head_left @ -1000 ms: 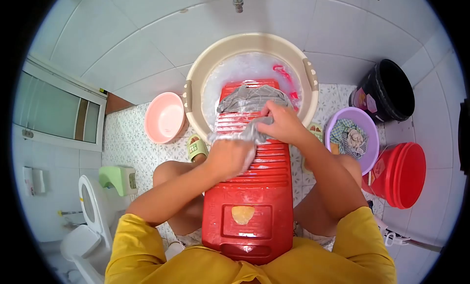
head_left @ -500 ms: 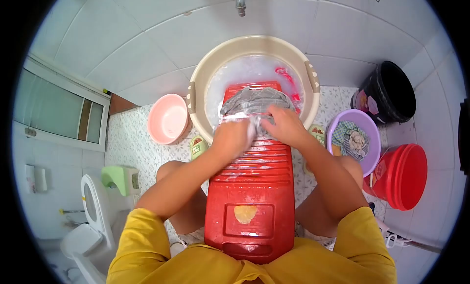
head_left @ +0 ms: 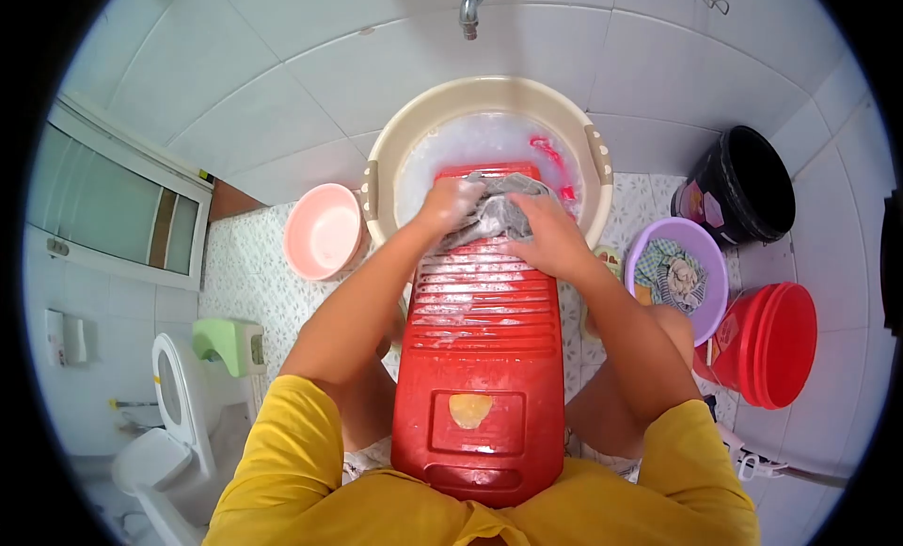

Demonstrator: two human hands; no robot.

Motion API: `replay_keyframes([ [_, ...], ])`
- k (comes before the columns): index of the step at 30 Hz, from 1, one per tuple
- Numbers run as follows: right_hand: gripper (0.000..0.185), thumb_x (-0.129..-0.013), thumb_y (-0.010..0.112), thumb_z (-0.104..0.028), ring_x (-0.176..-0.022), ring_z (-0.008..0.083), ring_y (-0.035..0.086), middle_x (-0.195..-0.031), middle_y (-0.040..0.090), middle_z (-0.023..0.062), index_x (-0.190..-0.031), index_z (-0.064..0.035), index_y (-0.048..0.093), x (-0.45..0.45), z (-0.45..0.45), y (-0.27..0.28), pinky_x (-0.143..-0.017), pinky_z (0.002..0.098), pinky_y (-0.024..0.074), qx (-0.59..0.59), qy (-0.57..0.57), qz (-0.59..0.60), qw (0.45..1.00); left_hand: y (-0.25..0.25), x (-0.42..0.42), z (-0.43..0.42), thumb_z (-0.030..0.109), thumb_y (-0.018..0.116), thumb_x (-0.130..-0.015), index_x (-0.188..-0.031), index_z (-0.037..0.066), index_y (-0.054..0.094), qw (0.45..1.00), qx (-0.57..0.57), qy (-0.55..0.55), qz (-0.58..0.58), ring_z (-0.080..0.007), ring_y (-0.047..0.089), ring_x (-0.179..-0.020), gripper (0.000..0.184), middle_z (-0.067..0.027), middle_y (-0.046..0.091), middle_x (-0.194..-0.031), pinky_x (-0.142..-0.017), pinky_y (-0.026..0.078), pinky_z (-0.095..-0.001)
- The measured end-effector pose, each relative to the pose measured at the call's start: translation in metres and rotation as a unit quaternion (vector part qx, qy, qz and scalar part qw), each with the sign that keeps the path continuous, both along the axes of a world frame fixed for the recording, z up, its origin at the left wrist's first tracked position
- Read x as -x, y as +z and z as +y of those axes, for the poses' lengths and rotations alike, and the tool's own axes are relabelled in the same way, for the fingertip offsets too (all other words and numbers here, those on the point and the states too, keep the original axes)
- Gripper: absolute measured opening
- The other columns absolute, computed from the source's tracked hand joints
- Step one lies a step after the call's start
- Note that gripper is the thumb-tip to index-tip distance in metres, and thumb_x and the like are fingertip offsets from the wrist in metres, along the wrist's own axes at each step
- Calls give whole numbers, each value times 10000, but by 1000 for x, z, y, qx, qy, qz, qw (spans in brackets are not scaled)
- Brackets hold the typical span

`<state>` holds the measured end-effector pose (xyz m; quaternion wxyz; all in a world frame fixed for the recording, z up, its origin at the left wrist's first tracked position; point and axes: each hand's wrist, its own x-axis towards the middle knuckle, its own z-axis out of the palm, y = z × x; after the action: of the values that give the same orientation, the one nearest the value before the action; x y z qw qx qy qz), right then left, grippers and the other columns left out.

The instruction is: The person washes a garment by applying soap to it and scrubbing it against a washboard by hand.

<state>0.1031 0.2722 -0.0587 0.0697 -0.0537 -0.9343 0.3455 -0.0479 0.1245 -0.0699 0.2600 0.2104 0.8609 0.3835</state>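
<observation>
A wet grey cloth (head_left: 503, 187), bunched and streaked with suds, lies on the upper part of the red washboard (head_left: 480, 342). My left hand (head_left: 451, 205), covered in foam, is closed on the cloth's left side. On the right side my right hand (head_left: 548, 236) grips it, with the thumb low against the ridges. The washboard's far end rests in a large beige basin (head_left: 393, 132) of soapy water, and its near end leans against my body. A yellowish bar of soap (head_left: 468, 410) sits in the board's recess. Something bright pink (head_left: 547, 151) floats in the water.
To the left stand a pink basin (head_left: 323, 234), a green stool (head_left: 226, 347) and a toilet (head_left: 179, 395). Along the right are a purple basin (head_left: 717, 283) with clothes, a black bucket (head_left: 752, 184) and a red bucket (head_left: 773, 347). A tap (head_left: 469, 17) hangs above the beige basin.
My left hand has moved up the washboard and away from me, from the board's middle to the cloth's left side. The cloth is more bunched, and my right hand stays near its right side.
</observation>
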Motion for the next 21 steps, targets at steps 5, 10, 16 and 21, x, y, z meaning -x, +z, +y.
replay_keyframes([
  [5, 423, -787, 689, -212, -1004, 326, 575, -1005, 616, 171, -1154, -30, 587, 6, 15, -4, -894, 386, 441, 169, 94, 29, 981, 62, -5, -50, 237, 663, -855, -996, 44, 596, 878, -253, 106, -392, -200, 628, -798, 248, -81, 641, -913, -752, 522, -348],
  [10, 339, -774, 686, -171, -928, 294, 599, -857, 617, 130, -1071, -16, 637, 5, 24, 7, -876, 373, 449, 322, 83, -113, 936, 33, -15, -83, 220, 697, -821, -980, 36, 581, 952, -180, 137, -206, -225, 603, -829, 270, -112, 620, -961, -764, 490, -345],
  [16, 385, -721, 727, -198, -1030, 328, 555, -1025, 594, 158, -1053, -23, 644, -3, 18, 1, -912, 383, 431, 60, 105, 37, 992, 42, -75, -75, 274, 708, -783, -1004, 34, 544, 955, 8, -160, 248, -362, 508, -980, 365, -192, 530, -1018, -874, 410, -431],
  [21, 483, -676, 718, -111, -1095, 334, 530, -1124, 574, 166, -1133, -43, 577, -4, 19, 4, -951, 398, 417, 77, 110, 17, 991, 25, -60, -73, 220, 670, -775, -1038, 13, 540, 947, 23, -182, 264, -375, 546, -919, 359, -197, 579, -892, -819, 432, -474],
])
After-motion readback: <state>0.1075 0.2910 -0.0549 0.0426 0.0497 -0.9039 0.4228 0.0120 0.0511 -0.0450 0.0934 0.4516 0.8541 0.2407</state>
